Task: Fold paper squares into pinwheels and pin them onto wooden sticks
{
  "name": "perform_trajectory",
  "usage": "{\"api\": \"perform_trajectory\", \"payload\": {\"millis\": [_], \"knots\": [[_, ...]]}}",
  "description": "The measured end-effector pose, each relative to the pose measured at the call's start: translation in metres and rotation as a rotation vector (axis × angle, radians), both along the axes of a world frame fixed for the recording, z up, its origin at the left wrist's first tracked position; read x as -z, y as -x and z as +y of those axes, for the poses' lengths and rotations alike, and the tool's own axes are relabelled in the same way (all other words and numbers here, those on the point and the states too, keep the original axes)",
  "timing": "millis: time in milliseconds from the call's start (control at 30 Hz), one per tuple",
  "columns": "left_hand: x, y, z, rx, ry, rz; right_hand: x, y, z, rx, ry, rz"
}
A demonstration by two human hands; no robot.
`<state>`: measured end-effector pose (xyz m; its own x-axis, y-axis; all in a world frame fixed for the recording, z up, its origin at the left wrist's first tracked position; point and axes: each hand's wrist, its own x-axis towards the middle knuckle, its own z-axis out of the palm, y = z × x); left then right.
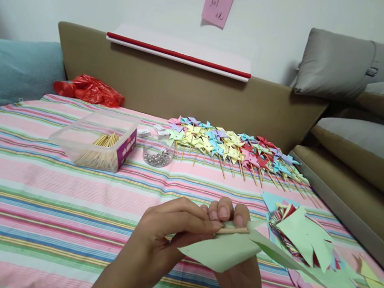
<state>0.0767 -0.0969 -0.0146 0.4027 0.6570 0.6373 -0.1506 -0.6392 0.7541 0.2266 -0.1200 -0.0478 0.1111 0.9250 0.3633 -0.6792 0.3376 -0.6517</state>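
Note:
My left hand (pixel 170 227) is closed, its thumb and fingers pinching a short wooden stick (pixel 233 230) that points to the right. The stick lies against a light green sheet of pinwheel paper (pixel 221 253), cut with long slits, one arm stretching out to the right. Behind that paper is my right hand (pixel 230 212), fingers curled over its upper edge and gripping it near the stick; the palm is hidden. To the right lies a pile of cut paper pieces (pixel 308 238), with a light green one on top.
Beyond my hands stand a clear plastic box (pixel 66 139) of wooden sticks (pixel 105 143) and a round tub (pixel 146 147) of silvery pins (pixel 158 158). Finished paper pinwheels (pixel 214 142) lie in rows at the back. A red plastic bag (pixel 93 91) and grey cushions (pixel 355 67) edge the striped cloth (pixel 40 217).

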Motion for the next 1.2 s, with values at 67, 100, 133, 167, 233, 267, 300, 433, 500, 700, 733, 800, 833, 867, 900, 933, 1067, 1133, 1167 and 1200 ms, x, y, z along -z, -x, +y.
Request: {"api": "perform_trajectory", "payload": {"millis": [67, 100, 133, 167, 233, 267, 300, 433, 500, 700, 733, 800, 833, 867, 900, 933, 1067, 1133, 1167, 1200], "knots": [[0.003, -0.001, 0.001, -0.026, 0.032, 0.008, -0.003, 0.003, 0.001, 0.023, 0.048, -0.004], [0.006, -0.003, 0.001, -0.05, 0.088, 0.003, -0.005, 0.004, 0.003, 0.048, 0.08, -0.003], [0.009, -0.006, 0.002, -0.083, 0.179, -0.018, -0.007, 0.007, 0.005, 0.077, 0.11, -0.001], [0.013, -0.01, 0.003, -0.122, 0.302, -0.063, -0.008, 0.008, 0.008, 0.112, 0.141, 0.001], [0.02, -0.017, 0.006, -0.197, 0.587, -0.259, -0.007, 0.012, 0.014, 0.203, 0.237, -0.029], [0.023, -0.02, 0.009, -0.226, 0.721, -0.389, -0.006, 0.013, 0.016, 0.244, 0.301, -0.092], [0.024, -0.022, 0.011, -0.254, 0.838, -0.521, -0.003, 0.015, 0.018, 0.272, 0.367, -0.202], [0.024, -0.024, 0.021, -0.329, 1.133, -0.762, 0.008, 0.024, 0.017, 0.169, 0.423, -0.755], [0.024, -0.023, 0.023, -0.301, 1.174, -0.763, 0.011, 0.031, 0.012, 0.221, 0.338, -0.901], [0.029, -0.031, 0.019, -0.274, 1.21, -0.709, 0.017, 0.047, 0.004, 0.478, 0.216, -1.155], [0.03, -0.034, 0.017, -0.271, 1.218, -0.684, 0.018, 0.047, 0.004, 0.507, 0.212, -1.176], [0.033, -0.039, 0.013, -0.244, 1.203, -0.626, 0.017, 0.038, 0.003, 0.572, 0.21, -1.224], [0.035, -0.041, 0.011, -0.223, 1.18, -0.59, 0.015, 0.027, 0.001, 0.607, 0.223, -1.25], [0.037, -0.042, 0.009, -0.202, 1.151, -0.542, 0.01, 0.011, -0.001, 0.643, 0.242, -1.278], [0.04, -0.043, 0.007, -0.185, 1.12, -0.482, 0.004, -0.011, -0.003, 0.696, 0.292, -1.306], [0.042, -0.042, 0.005, -0.182, 1.089, -0.409, -0.003, -0.038, -0.007, 0.735, 0.364, -1.338], [0.055, -0.045, 0.0, -0.142, 0.953, -0.075, -0.034, -0.175, -0.014, 0.976, 0.653, -1.751], [0.065, -0.054, -0.005, -0.046, 0.831, 0.063, -0.041, -0.238, -0.009, 1.063, 0.799, -1.813], [0.072, -0.061, -0.008, -0.007, 0.755, 0.122, -0.042, -0.264, -0.005, 1.076, 0.861, -1.836], [0.08, -0.069, -0.012, 0.009, 0.677, 0.182, -0.041, -0.285, 0.001, 1.076, 0.923, -1.858]]}}
